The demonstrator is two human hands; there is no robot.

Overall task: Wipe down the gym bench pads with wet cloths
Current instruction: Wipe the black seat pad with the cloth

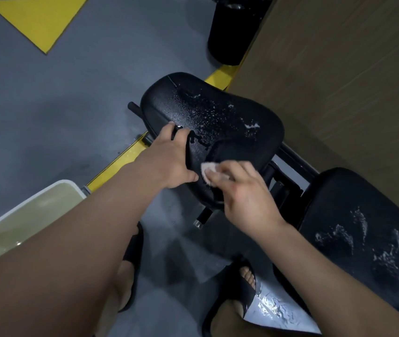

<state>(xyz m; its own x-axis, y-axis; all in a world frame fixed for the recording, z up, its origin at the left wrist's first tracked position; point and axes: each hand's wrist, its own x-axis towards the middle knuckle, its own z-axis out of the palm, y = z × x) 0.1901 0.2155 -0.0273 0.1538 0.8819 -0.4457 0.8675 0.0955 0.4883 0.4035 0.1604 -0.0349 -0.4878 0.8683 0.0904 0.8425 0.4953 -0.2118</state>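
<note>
A black seat pad (217,117) of a gym bench sits mid-frame, its top speckled with water drops and foam. My left hand (166,159) grips the pad's near left edge, thumb below and fingers curled over the rim. My right hand (244,190) holds a small pale wet cloth (208,170) and presses it against the pad's near side. A second black pad (363,227), streaked with foam, lies at the lower right.
A white bucket (11,215) of murky water stands on the grey floor at the lower left. The bench's yellow frame (120,159) runs diagonally under the seat. A black roller pad (234,27) stands at the top. My feet in black slides (239,288) are below, beside a wet patch.
</note>
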